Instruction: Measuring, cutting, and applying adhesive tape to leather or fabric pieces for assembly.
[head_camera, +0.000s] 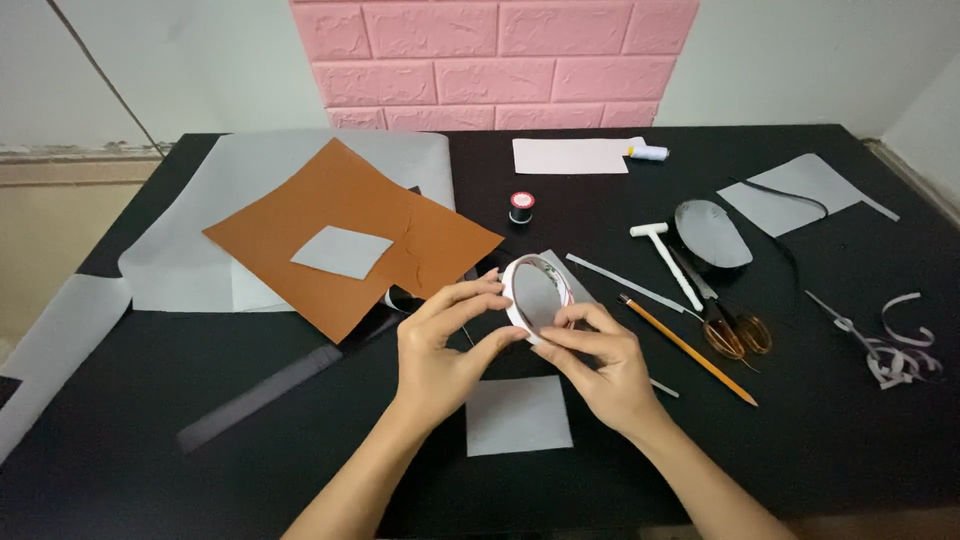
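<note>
- We see both hands raised just above the middle of the black bench (820, 420), sharing 1 white tape roll (537, 297).
- Our left hand (440, 350) has its grip clamped on the roll's left rim, thumb below and fingers curled over the top.
- Our right hand (600, 365) pinches the roll's lower right rim, its grip closed on the tape between thumb and forefinger.
- The roll stands tilted on edge, its open centre facing us, held clear of the bench.
- Directly under the hands, toward the near edge, lies a small grey paper square (518, 415).
- Toward the far left corner an orange sheet (400, 235) rests on a larger grey sheet (190, 250), with another small grey square (342, 251) on top of the orange.
- A dark ruler (260, 395) lies slanted left of the hands.
- Right of the hands we see a yellow pencil (690, 350), scissors (730, 325) with amber handles, and a small white hammer (668, 255).
- A thread spool (522, 206) with a red top stands beyond the roll, toward the far edge.
- Near the right edge sit curled grey strips (900, 355).
</note>
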